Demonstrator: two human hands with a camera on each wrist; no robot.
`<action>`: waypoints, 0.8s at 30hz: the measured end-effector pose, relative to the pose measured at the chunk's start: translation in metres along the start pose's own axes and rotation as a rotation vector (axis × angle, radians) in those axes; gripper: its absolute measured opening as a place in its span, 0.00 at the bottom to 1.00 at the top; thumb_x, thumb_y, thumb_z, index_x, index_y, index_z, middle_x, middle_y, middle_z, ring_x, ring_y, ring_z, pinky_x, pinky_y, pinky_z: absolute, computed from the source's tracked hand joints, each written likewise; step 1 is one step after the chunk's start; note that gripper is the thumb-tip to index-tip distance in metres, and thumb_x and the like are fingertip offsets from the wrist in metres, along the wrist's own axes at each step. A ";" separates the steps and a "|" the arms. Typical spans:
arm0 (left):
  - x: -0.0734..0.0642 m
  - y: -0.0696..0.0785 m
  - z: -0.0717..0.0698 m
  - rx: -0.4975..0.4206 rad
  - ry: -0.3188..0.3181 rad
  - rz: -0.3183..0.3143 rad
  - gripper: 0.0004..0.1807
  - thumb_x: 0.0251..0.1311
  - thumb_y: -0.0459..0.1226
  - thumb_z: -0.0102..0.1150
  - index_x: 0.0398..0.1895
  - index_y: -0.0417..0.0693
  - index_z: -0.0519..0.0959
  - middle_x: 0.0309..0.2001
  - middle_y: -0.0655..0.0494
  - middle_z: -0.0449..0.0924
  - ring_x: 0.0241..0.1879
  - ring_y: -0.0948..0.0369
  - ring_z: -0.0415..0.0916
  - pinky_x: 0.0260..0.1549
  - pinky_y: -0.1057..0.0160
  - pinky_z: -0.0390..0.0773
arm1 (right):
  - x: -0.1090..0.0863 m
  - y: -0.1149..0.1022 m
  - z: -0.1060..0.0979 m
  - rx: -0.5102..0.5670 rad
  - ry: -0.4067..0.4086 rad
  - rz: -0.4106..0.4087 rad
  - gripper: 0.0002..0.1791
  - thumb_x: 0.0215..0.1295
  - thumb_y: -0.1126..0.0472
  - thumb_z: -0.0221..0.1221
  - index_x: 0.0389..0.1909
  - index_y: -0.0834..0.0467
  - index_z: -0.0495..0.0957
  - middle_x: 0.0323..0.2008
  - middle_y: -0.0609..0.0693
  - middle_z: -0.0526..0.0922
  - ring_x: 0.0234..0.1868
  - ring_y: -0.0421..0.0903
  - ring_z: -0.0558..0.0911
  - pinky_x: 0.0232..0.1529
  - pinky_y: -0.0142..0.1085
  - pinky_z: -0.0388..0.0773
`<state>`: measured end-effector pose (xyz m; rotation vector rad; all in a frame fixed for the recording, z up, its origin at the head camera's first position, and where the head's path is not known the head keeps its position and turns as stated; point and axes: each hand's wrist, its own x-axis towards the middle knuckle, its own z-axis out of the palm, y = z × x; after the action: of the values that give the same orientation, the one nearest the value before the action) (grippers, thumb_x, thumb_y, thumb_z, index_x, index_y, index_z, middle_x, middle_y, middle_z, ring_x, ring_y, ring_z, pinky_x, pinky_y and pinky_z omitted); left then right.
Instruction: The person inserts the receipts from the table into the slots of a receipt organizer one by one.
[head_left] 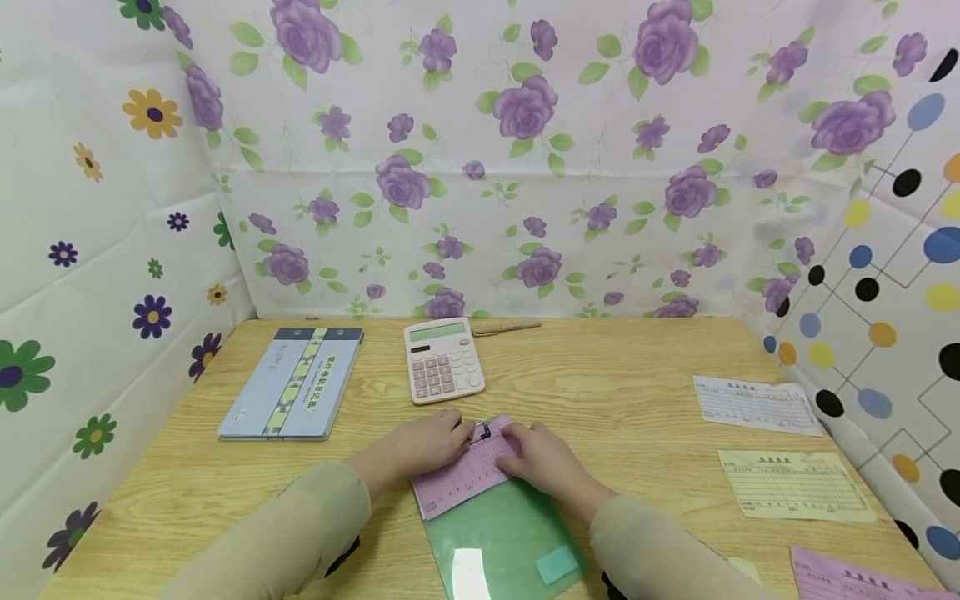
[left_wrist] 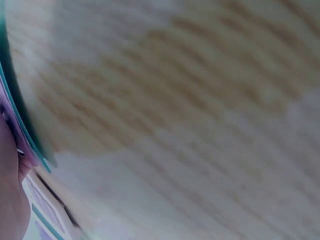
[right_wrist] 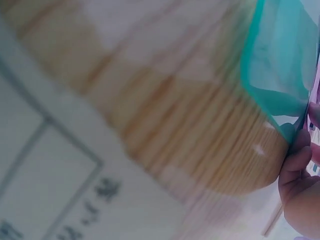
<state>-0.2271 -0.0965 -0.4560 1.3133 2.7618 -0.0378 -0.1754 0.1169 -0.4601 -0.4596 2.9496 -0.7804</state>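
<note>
A translucent green folder (head_left: 498, 533) lies at the front middle of the table, with a pink printed form (head_left: 467, 482) across its upper part. At their top edge is a small black clip (head_left: 486, 432). My left hand (head_left: 420, 443) grips the upper left edge, its fingertips beside the clip. From the other side, my right hand (head_left: 553, 465) pinches the upper right edge, thumb over the form. In the right wrist view, curled fingers (right_wrist: 298, 167) meet the folder's corner. The left wrist view catches only part of the left hand (left_wrist: 11, 192) next to the pink paper.
A pink and white calculator (head_left: 446, 360) and a brown pen-like stick (head_left: 506, 329) lie behind the folder. Blue account books (head_left: 292, 383) are at left. Along the right lie a white form (head_left: 756, 406), a yellow form (head_left: 795, 485) and another pink form (head_left: 855, 577).
</note>
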 end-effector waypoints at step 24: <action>-0.003 0.001 0.003 0.020 0.033 0.006 0.24 0.70 0.45 0.42 0.64 0.44 0.66 0.45 0.51 0.70 0.45 0.58 0.71 0.45 0.60 0.75 | -0.032 0.059 -0.051 0.095 -0.134 -0.024 0.28 0.57 0.51 0.65 0.57 0.58 0.74 0.29 0.46 0.71 0.30 0.42 0.69 0.30 0.36 0.68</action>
<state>-0.2245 -0.0980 -0.4584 1.3391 2.7918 -0.0431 -0.1677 0.1992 -0.4454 -0.5201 2.7754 -0.8526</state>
